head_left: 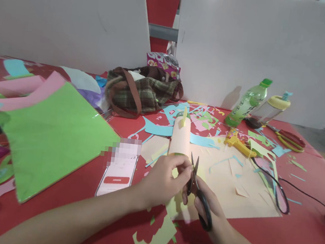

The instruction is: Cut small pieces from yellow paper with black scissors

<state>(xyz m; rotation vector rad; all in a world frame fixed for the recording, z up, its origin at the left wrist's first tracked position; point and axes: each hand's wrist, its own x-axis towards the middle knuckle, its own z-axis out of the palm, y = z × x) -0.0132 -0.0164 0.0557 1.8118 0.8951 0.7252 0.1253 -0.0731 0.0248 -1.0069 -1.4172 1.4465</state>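
Scissors (194,182) aim at twelve o'clock, the right hand's (215,214) grip closed round the handles (208,216), apparently for control. Left hand (161,182) curls at their ten o'clock; its hold cannot be told.

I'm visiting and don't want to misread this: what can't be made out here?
Head view: whatever the left hand may pinch, hidden by its fingers.
Head view: the upper screen of the phone, blurred into blocks.
Head view: most contents of the plaid bag, hidden by its near side.
Head view: where the black cord ends, cut off by the right edge.
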